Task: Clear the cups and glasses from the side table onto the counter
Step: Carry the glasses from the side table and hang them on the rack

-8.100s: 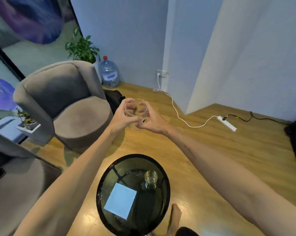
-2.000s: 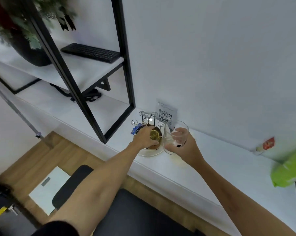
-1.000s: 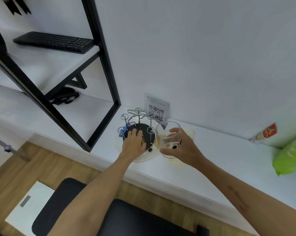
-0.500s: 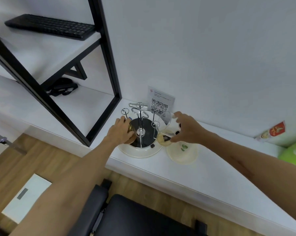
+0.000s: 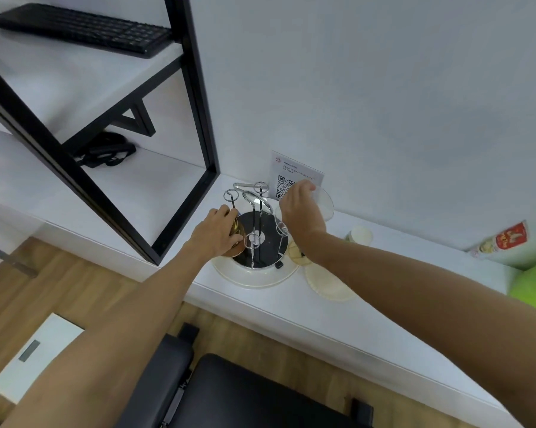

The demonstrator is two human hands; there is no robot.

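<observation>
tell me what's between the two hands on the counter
In the head view, the chrome posts of the cup rack on its black base stand between the left hand, gripping an amber glass, and the right hand, holding a clear glass.

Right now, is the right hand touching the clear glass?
Touching. The head view shows the right hand with its fingers curled round the clear glass, holding it tilted above the cup rack.

Clear glass cup [image 5: 324, 202], shiny chrome rack [image 5: 254, 208]
</observation>
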